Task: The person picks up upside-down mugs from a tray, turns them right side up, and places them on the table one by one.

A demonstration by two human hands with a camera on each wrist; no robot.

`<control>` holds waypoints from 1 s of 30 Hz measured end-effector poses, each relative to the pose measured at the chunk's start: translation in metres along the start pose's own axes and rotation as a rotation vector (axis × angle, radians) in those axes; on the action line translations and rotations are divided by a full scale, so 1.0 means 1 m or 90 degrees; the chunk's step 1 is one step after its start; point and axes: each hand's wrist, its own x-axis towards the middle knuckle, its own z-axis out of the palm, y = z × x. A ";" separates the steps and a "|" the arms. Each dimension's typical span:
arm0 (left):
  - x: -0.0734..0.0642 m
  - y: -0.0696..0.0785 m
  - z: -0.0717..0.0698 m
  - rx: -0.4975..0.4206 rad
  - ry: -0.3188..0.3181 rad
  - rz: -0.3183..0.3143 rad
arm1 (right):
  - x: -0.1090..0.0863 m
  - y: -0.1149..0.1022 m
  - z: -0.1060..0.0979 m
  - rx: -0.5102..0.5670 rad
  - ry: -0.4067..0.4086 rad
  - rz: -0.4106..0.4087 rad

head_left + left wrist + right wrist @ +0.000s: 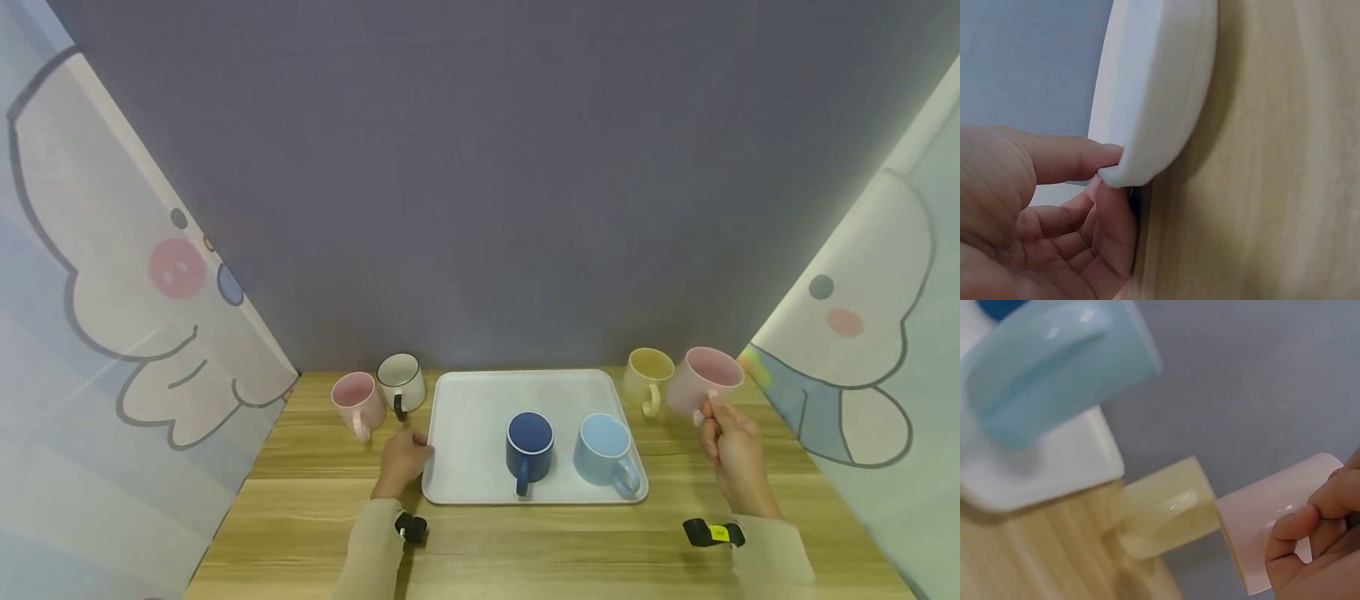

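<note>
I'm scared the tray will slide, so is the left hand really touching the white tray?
Touching. The left wrist view shows it: the left hand pinches the edge of the white tray between its thumb and a finger.

A dark grey backdrop [495,192] rises behind a wood-grain table [555,554], with cartoon-printed panels [97,208] either side.

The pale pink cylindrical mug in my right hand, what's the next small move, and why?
I'd probably ease the pale pink cylindrical mug toward the rectangular white tray, around the pale yellow mug: your right hand holds it, your left hand pinches the tray's edge, and there's bare tray left of the dark blue mug and light blue mug.
</note>
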 end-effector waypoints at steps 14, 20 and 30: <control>0.000 -0.001 0.003 -0.014 -0.001 -0.013 | 0.013 0.042 -0.036 -0.024 0.070 0.057; 0.001 -0.002 0.004 -0.017 -0.002 -0.012 | 0.017 0.055 -0.047 -0.043 0.077 0.080; 0.000 -0.003 0.005 -0.027 0.004 -0.010 | 0.021 0.064 -0.052 -0.095 0.053 0.153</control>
